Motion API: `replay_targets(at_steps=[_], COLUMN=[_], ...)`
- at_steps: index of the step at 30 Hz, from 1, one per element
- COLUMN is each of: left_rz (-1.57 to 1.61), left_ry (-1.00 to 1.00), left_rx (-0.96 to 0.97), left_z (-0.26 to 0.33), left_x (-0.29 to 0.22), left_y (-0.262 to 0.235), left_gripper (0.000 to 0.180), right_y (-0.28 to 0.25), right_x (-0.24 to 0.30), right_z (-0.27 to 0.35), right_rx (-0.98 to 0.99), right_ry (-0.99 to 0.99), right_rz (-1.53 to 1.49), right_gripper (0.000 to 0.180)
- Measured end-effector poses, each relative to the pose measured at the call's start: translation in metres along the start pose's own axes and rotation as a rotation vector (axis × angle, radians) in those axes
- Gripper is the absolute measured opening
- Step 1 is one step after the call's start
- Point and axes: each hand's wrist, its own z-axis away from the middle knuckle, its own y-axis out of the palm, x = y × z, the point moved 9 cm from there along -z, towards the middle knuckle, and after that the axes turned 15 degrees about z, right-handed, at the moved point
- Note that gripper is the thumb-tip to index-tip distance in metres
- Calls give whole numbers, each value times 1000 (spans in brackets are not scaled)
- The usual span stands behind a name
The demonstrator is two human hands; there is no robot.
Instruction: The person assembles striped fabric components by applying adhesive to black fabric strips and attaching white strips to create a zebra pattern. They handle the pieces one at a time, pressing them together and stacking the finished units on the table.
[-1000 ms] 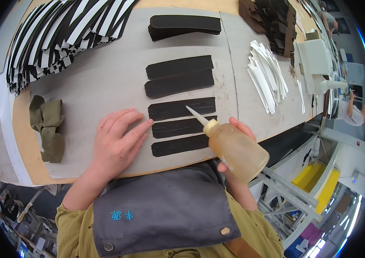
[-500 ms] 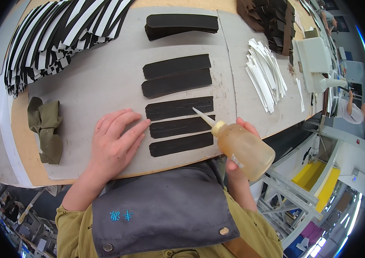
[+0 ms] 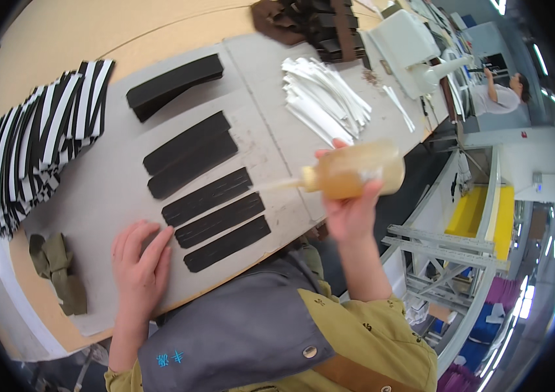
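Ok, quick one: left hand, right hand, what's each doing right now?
Left hand: open, flat on the grey mat, holding nothing.
Right hand: closed around the amber squeeze bottle, nozzle pointing left above the black strips.

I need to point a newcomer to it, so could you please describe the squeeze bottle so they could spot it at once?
Start at the grey mat covering the tan table. At its near right edge, the right hand holds a translucent amber squeeze bottle on its side, its pale nozzle pointing left at the black strips. It is the only container there, and it is lifted off the surface.
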Motion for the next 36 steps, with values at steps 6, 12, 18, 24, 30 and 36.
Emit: replay_targets(at_steps=[6,12,18,24,30,36], left_rz=[-22,-13,-24,-29,-34,3], left_ry=[-13,-46,-97,-86,-124,-143], left_rx=[-9,-10,-19,5,-3,-69], left_z=[2,8,13,11,14,22], left_x=[0,5,8,7,10,16], left_y=[3,7,6,7,8,4], left_gripper=[31,31,32,35,46,50], right_y=[-134,-153,-49,-16,-19,-23], right_x=[78,99,87,26,26,43], right_z=[-53,-103,-77,-73,-62,-50], right_rx=[-364,-440,-313,-104,-99,-147], right_ry=[166,136,-812,-705,-875,-897], right_rz=[1228,2223,1784,1819,1776,1777], right_gripper=[86,76,56,37,20,28])
